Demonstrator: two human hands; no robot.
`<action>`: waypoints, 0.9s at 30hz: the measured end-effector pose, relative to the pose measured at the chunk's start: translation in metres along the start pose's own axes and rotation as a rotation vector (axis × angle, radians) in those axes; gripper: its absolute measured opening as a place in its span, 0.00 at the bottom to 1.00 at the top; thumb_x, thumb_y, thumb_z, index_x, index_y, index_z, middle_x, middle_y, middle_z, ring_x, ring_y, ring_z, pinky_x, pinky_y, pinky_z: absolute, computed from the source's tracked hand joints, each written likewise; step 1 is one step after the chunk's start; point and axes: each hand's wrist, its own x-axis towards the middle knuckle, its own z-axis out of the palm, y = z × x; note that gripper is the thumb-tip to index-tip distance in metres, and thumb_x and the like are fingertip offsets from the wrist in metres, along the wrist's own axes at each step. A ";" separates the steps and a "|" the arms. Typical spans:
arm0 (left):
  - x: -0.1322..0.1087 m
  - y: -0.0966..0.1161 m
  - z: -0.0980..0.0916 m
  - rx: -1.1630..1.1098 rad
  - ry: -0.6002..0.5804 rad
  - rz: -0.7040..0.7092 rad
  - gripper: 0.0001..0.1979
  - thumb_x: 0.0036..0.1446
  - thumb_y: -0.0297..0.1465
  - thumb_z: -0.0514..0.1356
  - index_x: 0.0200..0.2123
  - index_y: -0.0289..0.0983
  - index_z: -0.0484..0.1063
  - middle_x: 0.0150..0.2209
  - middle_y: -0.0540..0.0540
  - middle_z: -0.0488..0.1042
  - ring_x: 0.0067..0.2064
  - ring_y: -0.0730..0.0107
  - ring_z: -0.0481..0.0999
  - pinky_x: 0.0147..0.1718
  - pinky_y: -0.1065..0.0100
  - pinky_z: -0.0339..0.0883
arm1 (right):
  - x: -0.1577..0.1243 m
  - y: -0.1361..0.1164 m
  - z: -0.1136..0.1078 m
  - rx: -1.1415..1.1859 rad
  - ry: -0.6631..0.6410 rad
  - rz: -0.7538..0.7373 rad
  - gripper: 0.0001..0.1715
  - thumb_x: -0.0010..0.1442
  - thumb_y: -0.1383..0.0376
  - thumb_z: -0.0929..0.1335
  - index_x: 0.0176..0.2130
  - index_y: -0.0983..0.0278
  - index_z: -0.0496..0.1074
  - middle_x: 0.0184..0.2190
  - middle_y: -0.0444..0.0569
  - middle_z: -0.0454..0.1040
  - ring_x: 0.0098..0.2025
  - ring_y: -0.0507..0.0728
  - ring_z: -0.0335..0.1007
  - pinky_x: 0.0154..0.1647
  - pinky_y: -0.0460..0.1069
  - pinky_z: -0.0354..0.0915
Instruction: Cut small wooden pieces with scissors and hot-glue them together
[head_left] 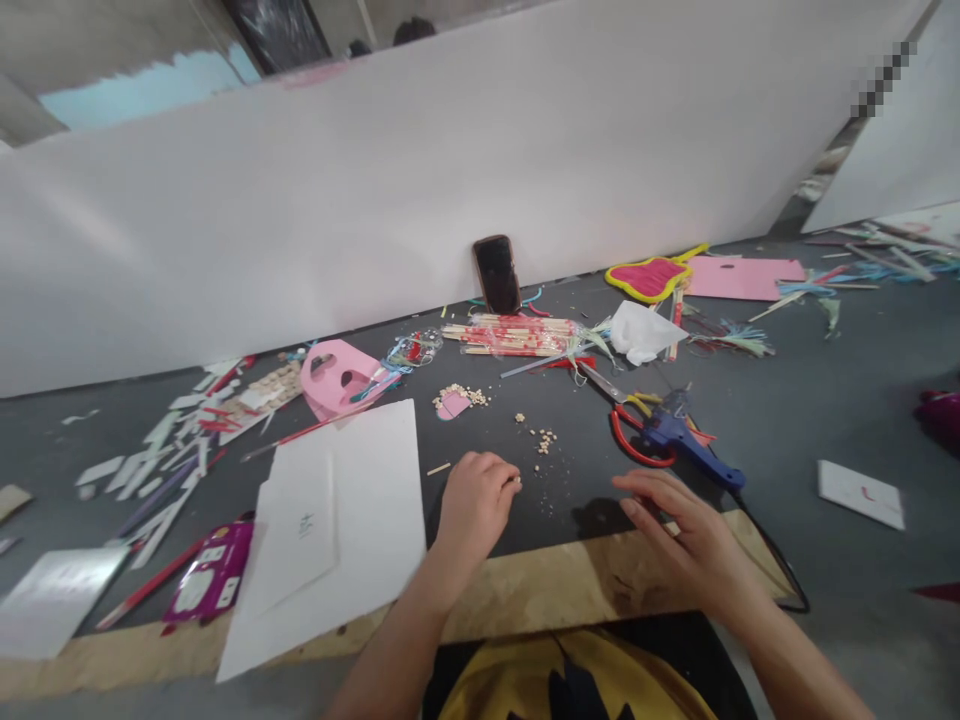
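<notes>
My left hand (476, 505) rests low over the dark table, fingertips pinched around a small pale piece (517, 481) that looks like cut wood. A thin short stick (439, 469) lies just left of it. My right hand (686, 530) hovers near the table's front edge, its thumb and fingers apart. Ahead of both hands lie loose pale pieces (546, 439) among fine crumbs. More of them surround a small pink card shape (453, 404) farther back. Scissors with red handles (634, 445) and a blue glue gun (679, 430) lie beyond my right hand.
White sheets (375, 490) and a purple packet (214, 570) lie left, near paper scraps and a pink cutout (337, 380). A phone (497, 273) leans on the white partition (375, 180), behind wrapped sticks (517, 335). The glue gun's cord (784, 560) hangs over the front edge.
</notes>
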 end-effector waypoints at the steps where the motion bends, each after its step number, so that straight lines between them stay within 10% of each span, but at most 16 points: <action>1: 0.002 -0.001 0.003 0.022 -0.017 0.005 0.08 0.57 0.29 0.57 0.34 0.38 0.76 0.36 0.45 0.76 0.40 0.62 0.68 0.42 0.62 0.60 | -0.002 0.002 -0.001 -0.003 0.000 0.004 0.12 0.61 0.62 0.63 0.43 0.60 0.71 0.42 0.51 0.73 0.45 0.57 0.71 0.44 0.50 0.69; 27: -0.001 0.006 0.013 0.118 -0.058 -0.003 0.11 0.60 0.29 0.52 0.37 0.41 0.74 0.39 0.46 0.74 0.41 0.62 0.68 0.43 0.61 0.60 | -0.002 -0.003 -0.022 -0.145 0.110 0.044 0.12 0.61 0.61 0.62 0.42 0.59 0.71 0.37 0.50 0.74 0.37 0.57 0.71 0.35 0.49 0.66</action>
